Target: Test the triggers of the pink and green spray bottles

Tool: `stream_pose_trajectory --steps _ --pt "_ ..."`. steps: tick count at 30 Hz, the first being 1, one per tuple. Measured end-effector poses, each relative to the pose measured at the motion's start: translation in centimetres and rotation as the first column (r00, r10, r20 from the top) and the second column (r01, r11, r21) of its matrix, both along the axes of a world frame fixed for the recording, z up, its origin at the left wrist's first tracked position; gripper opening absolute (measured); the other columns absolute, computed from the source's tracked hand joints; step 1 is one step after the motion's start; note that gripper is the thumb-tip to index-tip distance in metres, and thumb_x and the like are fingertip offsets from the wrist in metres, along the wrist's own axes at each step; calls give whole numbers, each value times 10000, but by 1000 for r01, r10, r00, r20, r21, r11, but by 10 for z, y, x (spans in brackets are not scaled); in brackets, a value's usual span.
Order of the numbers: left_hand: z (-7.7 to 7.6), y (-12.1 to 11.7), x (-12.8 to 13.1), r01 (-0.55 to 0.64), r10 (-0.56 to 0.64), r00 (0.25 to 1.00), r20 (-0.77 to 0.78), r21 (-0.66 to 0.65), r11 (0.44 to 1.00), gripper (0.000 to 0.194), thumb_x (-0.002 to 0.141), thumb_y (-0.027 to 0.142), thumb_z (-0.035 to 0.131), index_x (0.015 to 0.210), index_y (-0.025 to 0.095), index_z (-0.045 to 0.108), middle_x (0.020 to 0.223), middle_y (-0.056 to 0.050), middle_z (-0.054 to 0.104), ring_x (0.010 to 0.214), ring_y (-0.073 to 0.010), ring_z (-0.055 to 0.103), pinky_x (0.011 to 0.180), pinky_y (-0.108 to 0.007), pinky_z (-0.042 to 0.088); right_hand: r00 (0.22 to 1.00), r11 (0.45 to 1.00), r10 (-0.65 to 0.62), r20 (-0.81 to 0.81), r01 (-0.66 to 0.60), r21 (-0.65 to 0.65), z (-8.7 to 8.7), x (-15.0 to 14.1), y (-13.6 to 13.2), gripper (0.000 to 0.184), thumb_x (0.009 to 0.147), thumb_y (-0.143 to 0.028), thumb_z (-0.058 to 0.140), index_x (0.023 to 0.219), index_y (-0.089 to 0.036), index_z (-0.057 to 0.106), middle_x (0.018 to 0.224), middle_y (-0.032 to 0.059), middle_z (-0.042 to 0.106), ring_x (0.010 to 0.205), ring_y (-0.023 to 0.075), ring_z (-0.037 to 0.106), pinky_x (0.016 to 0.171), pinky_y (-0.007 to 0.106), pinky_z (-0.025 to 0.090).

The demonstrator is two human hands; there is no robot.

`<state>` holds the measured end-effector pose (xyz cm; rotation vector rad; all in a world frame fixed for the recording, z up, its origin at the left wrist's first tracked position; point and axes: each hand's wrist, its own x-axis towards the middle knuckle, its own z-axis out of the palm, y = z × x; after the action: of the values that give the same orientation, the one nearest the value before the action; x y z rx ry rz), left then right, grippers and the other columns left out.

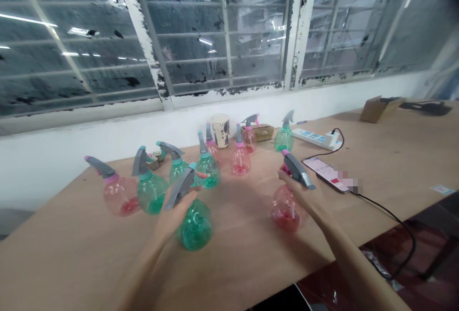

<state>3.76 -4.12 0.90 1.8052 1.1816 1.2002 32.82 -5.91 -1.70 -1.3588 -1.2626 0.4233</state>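
My left hand (175,213) is closed round the neck of a green spray bottle (195,227) with a grey trigger head, which stands on the wooden table (89,253). My right hand (301,191) grips the neck of a pink spray bottle (285,210), also with a grey trigger. Behind them stand several more spray bottles: a pink one (118,194) at the left, green ones (150,189) beside it, and pink (240,158) and green (284,136) ones further back.
A phone (328,174) lies to the right on a black cable, which also runs to a white power strip (315,138). A paper cup (220,130) and a small box (263,132) stand near the wall. A cardboard box (378,108) sits far right. Windows line the back.
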Motion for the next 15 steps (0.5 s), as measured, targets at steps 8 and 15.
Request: stream_pose_trajectory --steps 8,15 --pt "-1 0 0 14 -14 1000 18 2 1000 307 779 369 549 1020 214 660 1008 -71 706 1054 -290 615 956 -425 446 997 999 48 -54 -46 27 -8 0 3 220 745 -321 588 943 -230 621 845 23 660 714 184 598 667 329 471" --pt "2 -4 1 -17 17 1000 -5 -12 1000 327 782 381 542 1041 214 650 988 -74 713 1052 -298 615 954 -448 438 983 991 131 -126 -124 59 -25 4 11 437 746 -258 575 1181 -216 586 1102 86 661 1002 244 625 895 426 461"
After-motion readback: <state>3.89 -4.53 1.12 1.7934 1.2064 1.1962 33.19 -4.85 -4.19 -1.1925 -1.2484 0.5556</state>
